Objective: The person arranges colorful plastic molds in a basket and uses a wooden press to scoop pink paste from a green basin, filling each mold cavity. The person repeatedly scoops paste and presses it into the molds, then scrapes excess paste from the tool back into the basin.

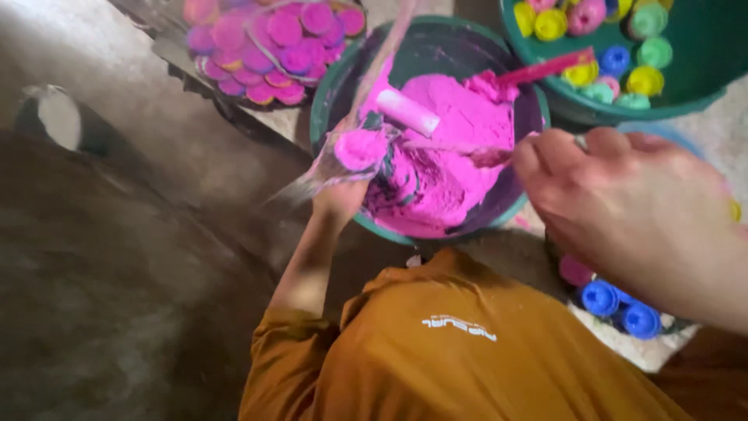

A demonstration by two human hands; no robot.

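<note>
One green tub [331, 93] sits in the middle of the scene, heaped with bright pink powder [456, 148]. A single white cylinder [409, 111] lies on top of the powder, and one pink-coated stick [541, 70] leans over the far right rim.

The left hand [340, 199] is at the tub's near left edge, its grip closed on a clear plastic pouch [354, 152] that holds a lump of the same pink powder; the pouch is blurred. The right hand [615, 187] is at the tub's right side, fingers curled round something thin whose pink-smeared end reaches into the powder; I cannot tell what it is.

A second green tub [545, 47], far right, holds small caps in yellow, green, blue and pink, too many to count surely. Far left lies one clear bag of pink discs [269, 47]. About three blue caps [619, 308] lie near right.
</note>
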